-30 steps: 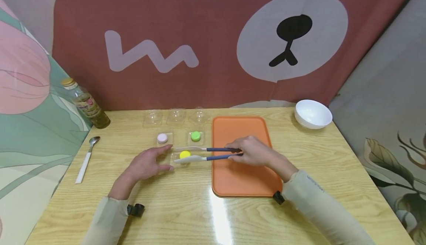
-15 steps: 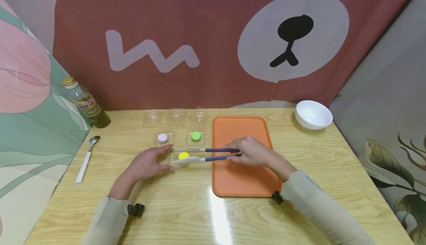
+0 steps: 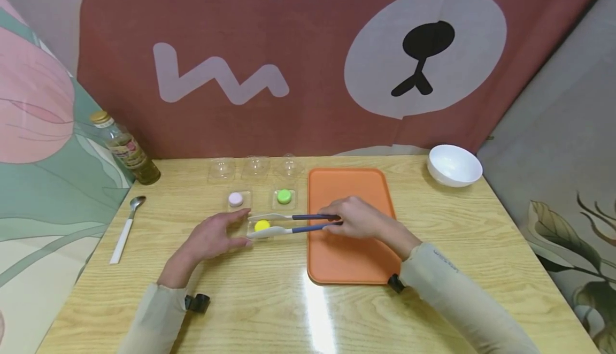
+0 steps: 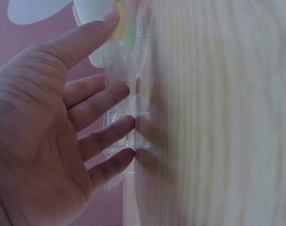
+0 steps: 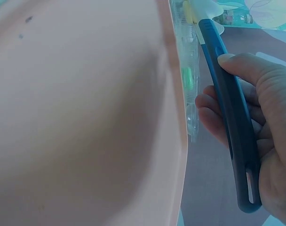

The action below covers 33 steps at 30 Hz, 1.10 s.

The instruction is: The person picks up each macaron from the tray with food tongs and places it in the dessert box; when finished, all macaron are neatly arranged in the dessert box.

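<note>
My right hand [image 3: 358, 217] grips a pair of tongs [image 3: 308, 229] with dark blue handles and pale flat tips. In the right wrist view, the thumb presses on the handle of the tongs [image 5: 227, 94] and the fingers curl behind it. Between the tips sits a yellow macaron [image 3: 262, 225], above a small clear plastic tray [image 3: 251, 227]. My left hand [image 3: 212, 236] is beside that tray, thumb and fingers spread around its left side. In the left wrist view, the left hand [image 4: 44, 132] has its fingers extended, fingertips close to the table.
Behind are a pink macaron [image 3: 235, 199] and a green macaron [image 3: 284, 196] in clear trays, with several clear lids [image 3: 256, 167] farther back. An orange tray [image 3: 346, 263] lies under the right hand. A white bowl [image 3: 454, 166], oil bottle [image 3: 127, 151] and spoon [image 3: 125, 233] stand around.
My right hand has moved slightly left with the tongs, and the yellow macaron between the tips has shifted left too. The left hand has stayed in place.
</note>
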Each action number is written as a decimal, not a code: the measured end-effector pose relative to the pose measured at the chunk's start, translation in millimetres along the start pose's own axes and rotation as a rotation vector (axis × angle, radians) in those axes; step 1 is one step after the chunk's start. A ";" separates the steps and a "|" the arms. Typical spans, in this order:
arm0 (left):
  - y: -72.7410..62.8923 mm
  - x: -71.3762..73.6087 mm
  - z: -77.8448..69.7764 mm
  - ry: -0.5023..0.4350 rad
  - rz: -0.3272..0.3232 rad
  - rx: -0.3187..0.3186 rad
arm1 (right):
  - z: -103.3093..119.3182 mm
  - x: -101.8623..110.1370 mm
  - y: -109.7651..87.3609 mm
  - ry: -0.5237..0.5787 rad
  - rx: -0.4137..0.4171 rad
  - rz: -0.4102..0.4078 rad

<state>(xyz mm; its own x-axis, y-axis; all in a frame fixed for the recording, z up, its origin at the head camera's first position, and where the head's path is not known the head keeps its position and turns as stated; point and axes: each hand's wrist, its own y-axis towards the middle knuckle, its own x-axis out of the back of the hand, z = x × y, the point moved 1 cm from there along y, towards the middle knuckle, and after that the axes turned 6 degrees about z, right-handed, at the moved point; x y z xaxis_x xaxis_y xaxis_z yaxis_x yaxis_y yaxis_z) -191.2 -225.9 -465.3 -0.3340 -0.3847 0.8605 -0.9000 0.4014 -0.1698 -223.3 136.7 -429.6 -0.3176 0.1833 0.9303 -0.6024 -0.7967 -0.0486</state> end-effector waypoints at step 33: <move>0.6 -0.3 -1.6 -0.013 0.007 0.013 | 0.6 -2.3 -1.0 -0.004 -0.011 -0.006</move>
<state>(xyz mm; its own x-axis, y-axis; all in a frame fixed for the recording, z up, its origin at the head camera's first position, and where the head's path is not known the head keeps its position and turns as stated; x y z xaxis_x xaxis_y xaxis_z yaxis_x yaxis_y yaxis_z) -191.2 -224.2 -464.9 -0.3440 -0.3924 0.8531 -0.9010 0.3937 -0.1822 -221.5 136.7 -431.5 -0.3109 0.1853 0.9322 -0.6125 -0.7891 -0.0474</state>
